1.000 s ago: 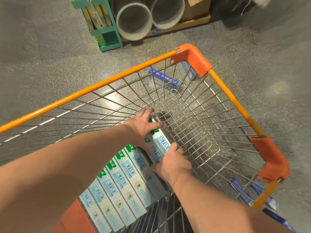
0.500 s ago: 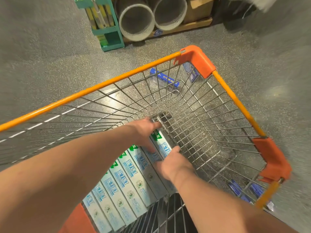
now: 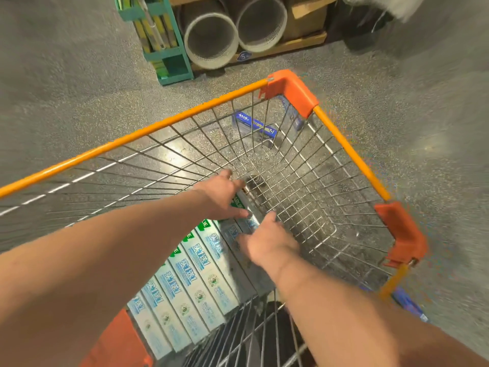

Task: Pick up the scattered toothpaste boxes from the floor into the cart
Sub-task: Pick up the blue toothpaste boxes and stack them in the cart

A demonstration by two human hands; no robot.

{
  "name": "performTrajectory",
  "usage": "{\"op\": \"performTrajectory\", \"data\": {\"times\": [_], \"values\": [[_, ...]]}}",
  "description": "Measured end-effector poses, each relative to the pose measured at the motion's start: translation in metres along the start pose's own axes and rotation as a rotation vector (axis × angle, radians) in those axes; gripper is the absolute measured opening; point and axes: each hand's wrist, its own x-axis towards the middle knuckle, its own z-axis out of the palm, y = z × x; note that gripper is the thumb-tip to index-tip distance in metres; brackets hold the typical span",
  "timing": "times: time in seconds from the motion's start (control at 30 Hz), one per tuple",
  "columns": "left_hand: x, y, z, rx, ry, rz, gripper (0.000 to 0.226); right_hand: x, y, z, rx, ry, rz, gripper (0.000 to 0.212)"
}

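An orange-rimmed wire cart (image 3: 164,123) fills the view. Several white and light-blue toothpaste boxes (image 3: 193,279) with green labels lie side by side along its bottom left. Both my hands reach inside the cart, on the last box of the row (image 3: 247,217). My left hand (image 3: 221,198) grips its far end and my right hand (image 3: 267,243) its near part. Blue toothpaste boxes lie on the floor outside: one (image 3: 255,124) seen through the front wires, another (image 3: 293,116) by the front corner, and one (image 3: 408,305) at the right rear corner.
A green rack (image 3: 169,51) and two rolls of wire mesh (image 3: 211,41) on a wooden pallet (image 3: 304,43) stand beyond the cart's front. Speckled grey floor (image 3: 66,88) surrounds the cart. The right half of the basket bottom (image 3: 304,207) is bare wire.
The box in my hands has gone from tilted to lying low against the row. Both hands have sunk with it and moved closer together.
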Motion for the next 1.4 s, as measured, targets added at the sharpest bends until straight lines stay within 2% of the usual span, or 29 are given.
{"op": "performTrajectory", "data": {"times": [0.27, 0.4, 0.57, 0.7, 0.87, 0.97, 1.07, 1.2, 1.4], "values": [[-0.101, 0.038, -0.066, 0.249, 0.14, 0.027, 0.09, -0.076, 0.015, -0.09, -0.024, 0.17, -0.191, 0.082], [-0.169, 0.065, -0.097, 0.298, 0.226, 0.012, 0.086, -0.141, 0.045, -0.13, -0.04, 0.192, -0.34, 0.076], [-0.251, 0.104, -0.119, 0.329, 0.344, 0.072, 0.077, -0.239, 0.101, -0.161, 0.008, 0.355, -0.447, 0.071], [-0.315, 0.15, -0.121, 0.313, 0.438, 0.202, 0.072, -0.319, 0.16, -0.157, 0.136, 0.522, -0.399, 0.06], [-0.38, 0.22, -0.097, 0.318, 0.488, 0.427, 0.06, -0.409, 0.233, -0.124, 0.242, 0.669, -0.305, 0.073], [-0.405, 0.269, -0.075, 0.346, 0.466, 0.519, 0.071, -0.449, 0.284, -0.102, 0.255, 0.727, -0.233, 0.072], [-0.415, 0.322, -0.047, 0.39, 0.422, 0.587, 0.086, -0.48, 0.338, -0.079, 0.329, 0.76, -0.144, 0.073], [-0.429, 0.401, -0.005, 0.464, 0.41, 0.708, 0.071, -0.517, 0.415, -0.046, 0.39, 0.777, -0.056, 0.067], [-0.426, 0.517, 0.074, 0.56, 0.348, 0.814, 0.07, -0.529, 0.54, 0.01, 0.498, 0.766, 0.046, 0.07]]}}
